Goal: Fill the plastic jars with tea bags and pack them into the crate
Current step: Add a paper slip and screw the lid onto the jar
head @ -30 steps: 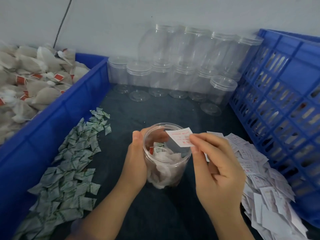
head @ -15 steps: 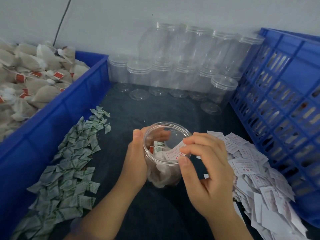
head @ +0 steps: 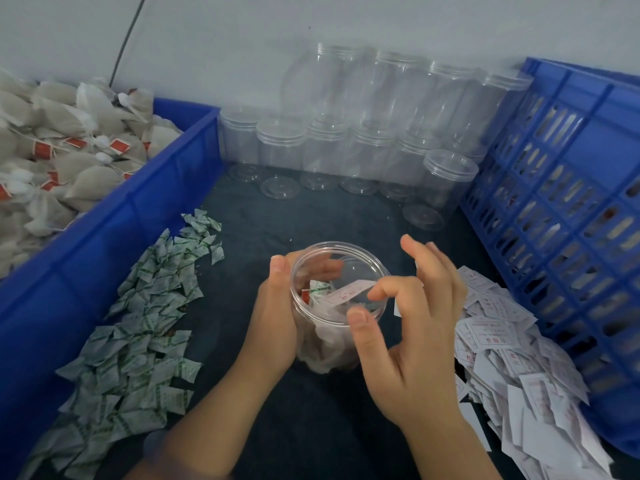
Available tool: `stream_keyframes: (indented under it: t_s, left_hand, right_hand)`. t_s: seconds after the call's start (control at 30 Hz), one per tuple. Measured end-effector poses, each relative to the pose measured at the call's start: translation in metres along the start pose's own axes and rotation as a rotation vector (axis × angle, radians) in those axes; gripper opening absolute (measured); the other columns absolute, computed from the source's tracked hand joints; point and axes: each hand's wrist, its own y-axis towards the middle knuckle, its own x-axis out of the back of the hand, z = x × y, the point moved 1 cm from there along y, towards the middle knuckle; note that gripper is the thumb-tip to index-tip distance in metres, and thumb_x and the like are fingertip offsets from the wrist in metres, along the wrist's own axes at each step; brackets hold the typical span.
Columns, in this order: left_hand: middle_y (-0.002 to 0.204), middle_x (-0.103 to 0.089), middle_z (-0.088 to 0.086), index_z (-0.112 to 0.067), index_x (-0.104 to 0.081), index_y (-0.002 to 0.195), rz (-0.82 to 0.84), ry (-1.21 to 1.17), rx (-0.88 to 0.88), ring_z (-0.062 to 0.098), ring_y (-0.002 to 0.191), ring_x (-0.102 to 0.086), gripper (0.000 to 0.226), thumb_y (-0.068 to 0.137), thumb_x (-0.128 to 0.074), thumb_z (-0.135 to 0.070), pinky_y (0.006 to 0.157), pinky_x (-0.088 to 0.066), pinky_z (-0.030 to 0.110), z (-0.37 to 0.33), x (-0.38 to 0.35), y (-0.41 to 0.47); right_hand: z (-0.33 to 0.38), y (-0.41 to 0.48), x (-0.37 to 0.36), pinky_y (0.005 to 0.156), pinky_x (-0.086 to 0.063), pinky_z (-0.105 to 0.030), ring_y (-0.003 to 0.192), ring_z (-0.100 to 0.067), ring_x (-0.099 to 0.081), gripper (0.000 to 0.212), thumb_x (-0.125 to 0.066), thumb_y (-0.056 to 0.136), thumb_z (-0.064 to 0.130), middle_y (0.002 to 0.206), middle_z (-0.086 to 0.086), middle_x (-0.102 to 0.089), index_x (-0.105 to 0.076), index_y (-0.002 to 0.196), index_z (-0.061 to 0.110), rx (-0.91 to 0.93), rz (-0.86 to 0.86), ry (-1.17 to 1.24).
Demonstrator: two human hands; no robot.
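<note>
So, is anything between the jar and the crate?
Yes: the right hand and the pile of slips lie between the jar and the crate; lifted, the jar would likely clear the slips.

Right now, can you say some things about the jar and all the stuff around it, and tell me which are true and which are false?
1. The left hand holds the jar. True.
2. That jar has a lid on. False: its top is open.
3. A pile of white paper slips lies to the right of the jar. True.
4. The green-and-white sachets are inside the blue bin. False: they lie on the dark table beside it; the bin holds tea bags.
5. Empty jars stand along the wall. True.
</note>
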Motion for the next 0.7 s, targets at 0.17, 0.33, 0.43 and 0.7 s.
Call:
stream_keyframes:
  t_s: [0.17,0.33,0.43,0.7]
  left_hand:
    - [0.102,-0.073,0.008,-0.020,-0.072,0.095,-0.006,-0.015,0.001,0.022,0.102,-0.067,0.072,0.078,-0.025,-0.071,0.095,-0.047,0.046,0.001,0.000,0.001]
    - [0.100,-0.073,0.008,-0.028,-0.075,0.088,-0.010,-0.038,-0.018,0.023,0.101,-0.067,0.066,0.078,-0.025,-0.071,0.096,-0.047,0.047,0.002,-0.001,0.002]
    - [0.098,-0.073,0.008,-0.028,-0.075,0.089,-0.015,-0.041,-0.063,0.023,0.099,-0.068,0.065,0.082,-0.024,-0.068,0.090,-0.050,0.040,0.002,0.002,0.003]
    - [0.094,-0.074,0.006,-0.029,-0.076,0.085,-0.074,-0.041,-0.079,0.019,0.094,-0.069,0.062,0.080,-0.026,-0.065,0.081,-0.052,0.025,-0.003,0.016,0.010]
  right_hand:
    - [0.007,0.001,-0.002,0.113,-0.022,-0.027,0.140,-0.025,-0.028,0.049,-0.031,0.099,0.054,0.150,-0.010,-0.038,-0.067,0.090,0.023,0.031,0.078,0.115]
    - [-0.026,0.005,0.008,0.103,-0.041,-0.025,0.125,-0.005,-0.048,0.034,-0.041,0.096,0.045,0.137,0.012,-0.053,-0.052,0.126,0.034,-0.356,-0.116,0.284]
    - [-0.051,0.003,0.003,0.108,-0.033,-0.030,0.133,-0.011,-0.041,0.045,-0.052,0.095,0.036,0.142,0.007,-0.048,-0.044,0.138,0.027,-0.578,0.138,0.038]
    - [-0.063,0.055,-0.043,0.113,-0.021,-0.039,0.144,-0.032,-0.018,0.083,-0.069,0.084,0.046,0.151,-0.009,-0.038,-0.028,0.149,0.016,-0.532,0.671,-0.350]
